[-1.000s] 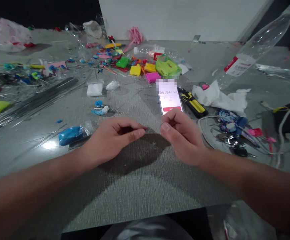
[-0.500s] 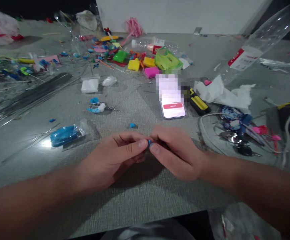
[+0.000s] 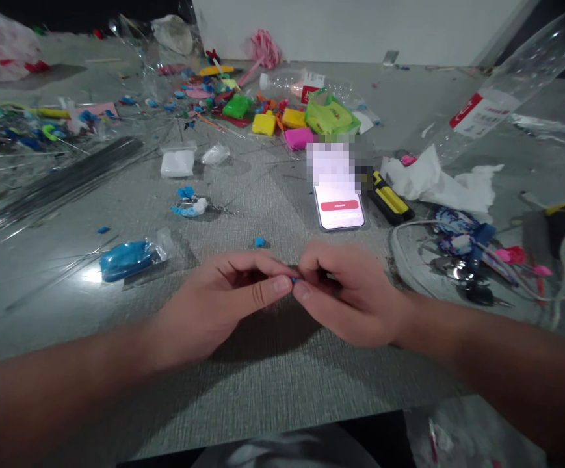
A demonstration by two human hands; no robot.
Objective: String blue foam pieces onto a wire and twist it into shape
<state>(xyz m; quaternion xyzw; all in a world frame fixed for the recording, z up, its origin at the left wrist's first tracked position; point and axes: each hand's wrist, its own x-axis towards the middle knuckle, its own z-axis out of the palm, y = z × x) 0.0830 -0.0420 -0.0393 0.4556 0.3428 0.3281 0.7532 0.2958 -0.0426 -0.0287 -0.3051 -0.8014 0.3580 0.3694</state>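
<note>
Over the grey tabletop (image 3: 243, 403), my left hand (image 3: 228, 302) and right hand (image 3: 350, 299) meet, each with thumb and forefinger pinched nearly together on one blue clay bit (image 3: 294, 280). It sits right at the tips, between my two thumb ends, well clear of both palms. Only a speck shows, so I can't tell which way it points or how its long axis runs.

Measured from that pinch, the wrapped blue clay pack (image 3: 129, 260) lies at nine o'clock, and a loose blue nub (image 3: 259, 242) near, between ten and eleven. Farther, a blue-and-white clay piece with wires (image 3: 189, 204) rests at ten, and the lit phone (image 3: 339, 207) at one.
</note>
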